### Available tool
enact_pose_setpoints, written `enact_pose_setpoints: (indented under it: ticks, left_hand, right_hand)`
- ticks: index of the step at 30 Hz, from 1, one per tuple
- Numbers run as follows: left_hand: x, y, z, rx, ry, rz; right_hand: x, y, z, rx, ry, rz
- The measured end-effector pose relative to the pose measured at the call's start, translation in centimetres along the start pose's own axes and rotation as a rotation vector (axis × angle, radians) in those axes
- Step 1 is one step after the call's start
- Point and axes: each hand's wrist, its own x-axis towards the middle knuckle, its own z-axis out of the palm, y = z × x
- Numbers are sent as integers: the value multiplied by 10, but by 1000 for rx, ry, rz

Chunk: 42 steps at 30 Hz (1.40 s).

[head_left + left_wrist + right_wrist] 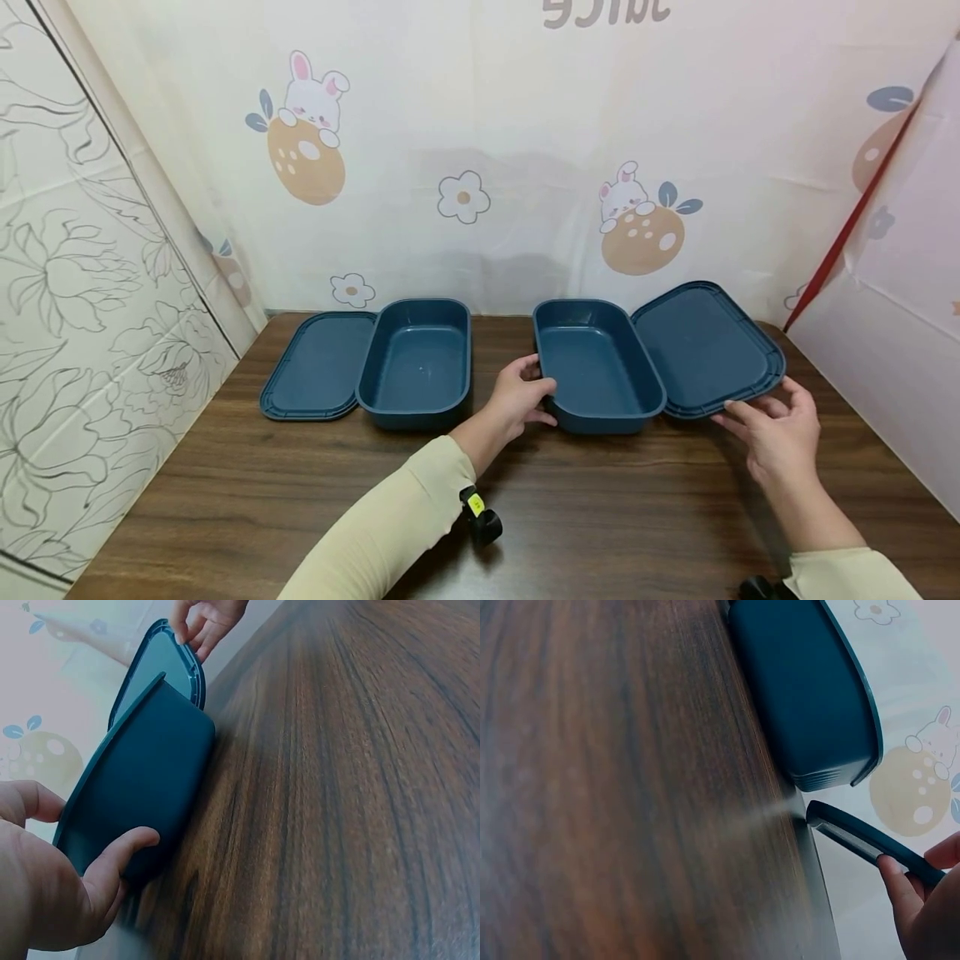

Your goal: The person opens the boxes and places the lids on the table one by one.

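A dark blue rectangular food container (588, 367) stands at the right of the pair, its inside bare. My left hand (521, 392) grips its near left corner; in the left wrist view the thumb (124, 851) lies along the outer wall and a finger reaches the rim. My right hand (780, 429) pinches a matching lid (705, 350) by its near right edge. That lid tilts, its right side raised and its left side close by the container. From the right wrist view, the lid (862, 840) appears edge-on between thumb and fingers.
To the left stands a second dark blue container (420, 367), with another lid (322, 367) lying flat beside it. Both containers rest on a brown wood-grain table (585, 517) near its back edge. A printed curtain (525, 242) hangs directly behind.
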Motion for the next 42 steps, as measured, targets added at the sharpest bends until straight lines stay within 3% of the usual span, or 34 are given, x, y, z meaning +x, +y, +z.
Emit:
enact_pose_setpoints:
  ticks: [5, 10, 19, 24, 35, 42]
  left_hand:
    - [-1, 0, 0, 2, 3, -3]
    - [-1, 0, 1, -1, 1, -7]
    - [-1, 0, 0, 1, -1, 4]
    - [0, -2, -1, 9, 2, 3]
    - [-2, -2, -2, 16, -4, 4]
    - [-3, -2, -2, 11, -9, 4]
  right_hand:
    - [7, 4, -8, -61, 36, 14]
    - [15, 10, -17, -193, 114, 21]
    - [10, 0, -11, -244, 217, 323]
    - [14, -2, -9, -275, 298, 412]
    - [17, 2, -14, -346, 343, 432]
    - [11, 1, -13, -454, 302, 428]
